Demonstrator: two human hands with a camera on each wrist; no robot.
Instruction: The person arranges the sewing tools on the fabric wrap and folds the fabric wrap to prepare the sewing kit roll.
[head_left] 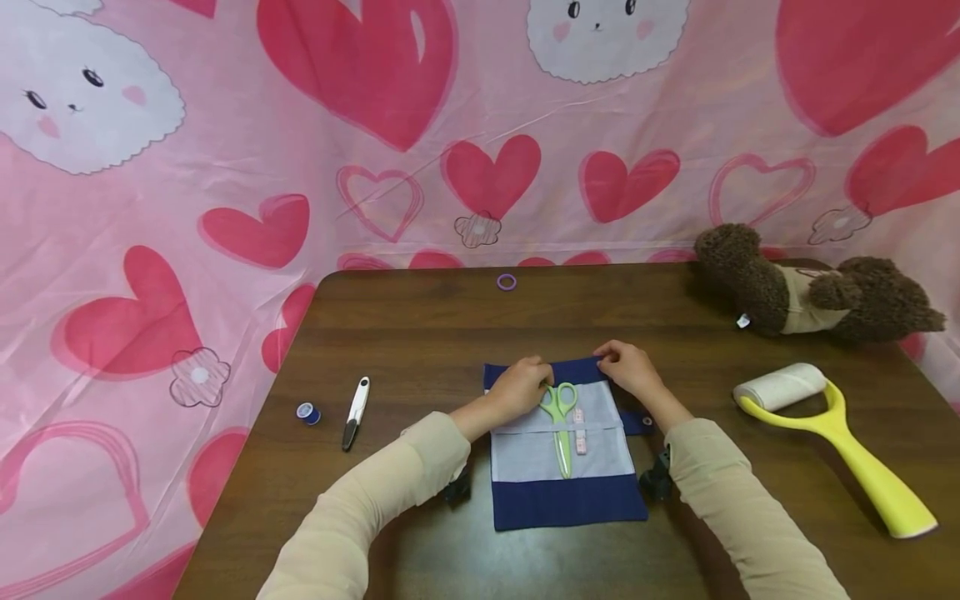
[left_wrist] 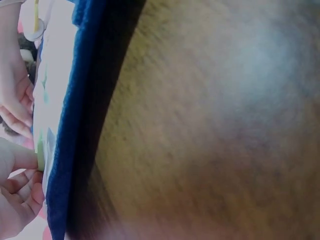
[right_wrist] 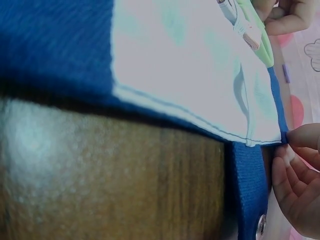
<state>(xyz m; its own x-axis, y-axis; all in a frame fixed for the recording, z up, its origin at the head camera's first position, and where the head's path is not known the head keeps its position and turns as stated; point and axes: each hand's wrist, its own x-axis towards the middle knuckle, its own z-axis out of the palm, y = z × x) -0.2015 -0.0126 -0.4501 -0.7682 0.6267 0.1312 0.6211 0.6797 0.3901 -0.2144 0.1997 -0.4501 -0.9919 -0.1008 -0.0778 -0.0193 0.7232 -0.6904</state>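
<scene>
With the left hand [head_left: 517, 388], pinches the green scissors [head_left: 562, 446] by the loop on the left, thumb and fingers together. With the right hand [head_left: 632, 367], pinches the blue edge of a cloth case [head_left: 528, 458] at its far right corner, between thumb and finger. Wears light tan sleeves [head_left: 360, 492] on both arms.

Has the case spread flat on a brown table [head_left: 420, 333], blue at the two ends and light grey in the middle. Has the scissors on the grey part, with blades toward the near end and loops toward the far end. Across the blades, a thin grey band [head_left: 517, 430]. Under the same band, just to the right of the scissors, a little pink measuring tape [head_left: 581, 442]. Out from the right side of the case, a short blue strap [head_left: 634, 423] with a round snap.

To the left of the case, a white tool [head_left: 358, 408] with a dark tip, then a spool of blue thread [head_left: 308, 413]. Near the back edge, a purple ring [head_left: 506, 282]. On the right, a yellow and white lint roller [head_left: 828, 422], and behind it a fuzzy brown bear [head_left: 836, 292] lying down in a tan shirt. Behind the table, a pink sheet [head_left: 247, 175] with big red hearts.
</scene>
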